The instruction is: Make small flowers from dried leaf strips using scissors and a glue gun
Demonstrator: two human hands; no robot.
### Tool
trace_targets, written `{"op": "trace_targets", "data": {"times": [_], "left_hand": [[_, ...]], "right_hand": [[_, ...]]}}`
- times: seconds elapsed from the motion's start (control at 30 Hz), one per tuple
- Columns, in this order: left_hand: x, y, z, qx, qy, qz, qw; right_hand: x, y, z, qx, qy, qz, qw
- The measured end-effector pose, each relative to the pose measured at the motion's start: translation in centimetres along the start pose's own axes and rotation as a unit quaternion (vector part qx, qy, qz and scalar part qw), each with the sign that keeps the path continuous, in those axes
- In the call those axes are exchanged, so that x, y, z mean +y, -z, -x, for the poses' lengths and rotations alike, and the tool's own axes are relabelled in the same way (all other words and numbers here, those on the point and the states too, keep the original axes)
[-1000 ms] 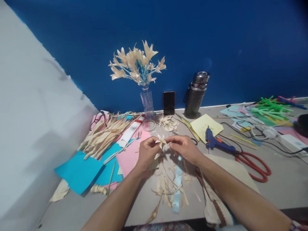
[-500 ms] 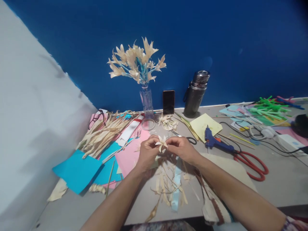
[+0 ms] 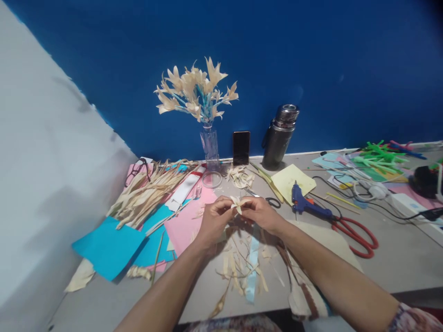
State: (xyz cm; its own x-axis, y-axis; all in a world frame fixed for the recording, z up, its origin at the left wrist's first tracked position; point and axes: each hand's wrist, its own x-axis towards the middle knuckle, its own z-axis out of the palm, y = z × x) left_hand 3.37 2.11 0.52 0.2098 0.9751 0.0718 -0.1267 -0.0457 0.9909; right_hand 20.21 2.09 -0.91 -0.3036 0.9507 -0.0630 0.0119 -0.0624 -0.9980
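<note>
Flower [image 3: 237, 204], small, cream, papery, star-shaped, is pinched in grip of left hand [image 3: 215, 220] and right hand [image 3: 263, 215], above grey bench [image 3: 408, 258]; light pressure near base suits best; thin petals could crease.

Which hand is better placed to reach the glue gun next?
Probably the right hand: the glue gun lies to its right, while the left hand would have to cross it. Both hold the flower.

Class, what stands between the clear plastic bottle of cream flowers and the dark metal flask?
In the head view, a black rectangular phone stands upright between the bottle and flask.
</note>
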Motion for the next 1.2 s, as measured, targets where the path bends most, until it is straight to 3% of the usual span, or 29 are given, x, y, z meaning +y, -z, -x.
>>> {"op": "trace_targets", "data": {"times": [0.33, 0.47, 0.87, 1.2], "left_hand": [[-0.2, -0.3, 0.2, -0.010, 0.004, 0.023, 1.000], [-0.3, -0.2, 0.2, 0.000, 0.000, 0.030, 1.000], [-2.7, 1.0, -0.5, 0.007, 0.094, 0.073, 0.993], [-1.5, 0.9, -0.2, -0.015, 0.079, 0.062, 0.995]], "right_hand": [[-0.2, 0.2, 0.1, -0.012, 0.009, 0.043, 0.999], [-0.6, 0.3, 0.3, -0.015, -0.003, 0.009, 1.000], [-0.6, 0.3, 0.2, -0.022, -0.031, -0.074, 0.997], [-0.7, 0.1, 0.4, -0.011, -0.034, -0.084, 0.996]]}}
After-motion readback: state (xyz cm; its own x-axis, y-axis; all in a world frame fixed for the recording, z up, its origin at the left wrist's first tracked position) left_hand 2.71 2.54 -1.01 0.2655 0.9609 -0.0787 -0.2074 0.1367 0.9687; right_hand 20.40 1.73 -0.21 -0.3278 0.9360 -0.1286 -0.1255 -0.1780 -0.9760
